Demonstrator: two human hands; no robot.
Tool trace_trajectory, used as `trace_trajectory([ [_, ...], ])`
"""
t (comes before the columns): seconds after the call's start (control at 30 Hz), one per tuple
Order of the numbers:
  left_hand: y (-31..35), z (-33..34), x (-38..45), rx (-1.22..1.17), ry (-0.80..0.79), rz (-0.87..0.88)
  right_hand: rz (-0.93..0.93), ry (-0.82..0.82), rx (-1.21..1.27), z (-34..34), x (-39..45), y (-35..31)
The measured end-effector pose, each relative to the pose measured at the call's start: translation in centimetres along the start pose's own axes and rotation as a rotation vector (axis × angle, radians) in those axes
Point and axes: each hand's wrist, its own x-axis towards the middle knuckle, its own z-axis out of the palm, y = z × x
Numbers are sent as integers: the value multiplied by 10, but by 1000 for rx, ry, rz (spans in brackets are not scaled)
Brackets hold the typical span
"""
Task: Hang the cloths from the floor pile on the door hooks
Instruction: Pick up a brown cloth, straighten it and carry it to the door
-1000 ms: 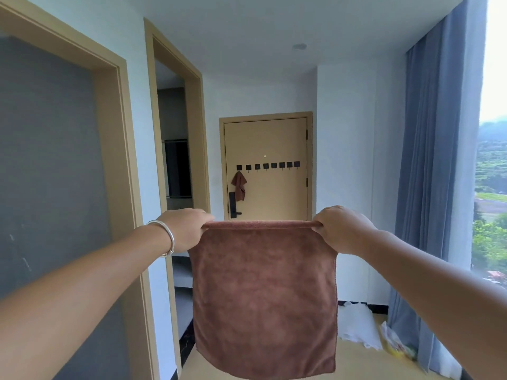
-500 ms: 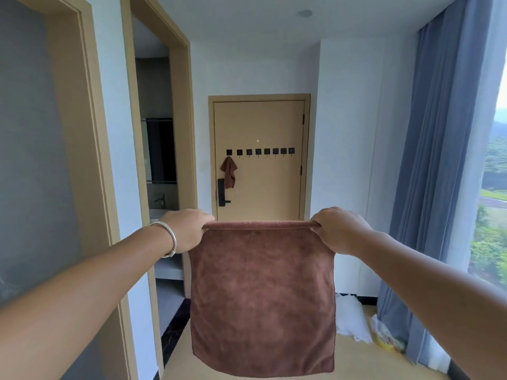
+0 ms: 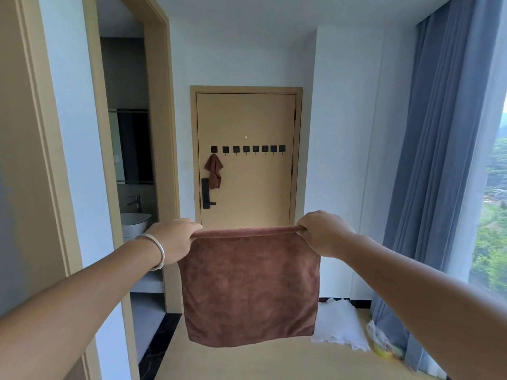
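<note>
A brown cloth (image 3: pixel 249 289) hangs flat in front of me, stretched by its top edge. My left hand (image 3: pixel 171 239) grips the top left corner and my right hand (image 3: pixel 322 233) grips the top right corner. Straight ahead stands a tan door (image 3: pixel 260 185) with a row of several black hooks (image 3: pixel 247 149). A second brown cloth (image 3: pixel 214 171) hangs bunched from the leftmost hook, above the black door lock (image 3: pixel 206 193). The other hooks are bare.
An open bathroom doorway (image 3: pixel 131 165) with a sink (image 3: pixel 135 229) lies on the left. Blue curtains (image 3: pixel 433 174) and a window run along the right. A white bag (image 3: pixel 338 326) and small clutter (image 3: pixel 384 345) lie on the floor by the curtain.
I have walked closer to the door, which now looks larger. The cloth stays stretched between both hands, held lower in view.
</note>
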Motion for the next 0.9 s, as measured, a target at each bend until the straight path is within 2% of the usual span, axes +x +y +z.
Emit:
trace_trajectory([
  [0.27,-22,33,77,-41,16,-35,-20,-7,1,44,78,17],
  [0.63,-17,73,224,28,32,-44,-1,27,26,80,202,96],
  [0.9,-11,86,305,65,41,-55,5,-15,26,105,273,135],
])
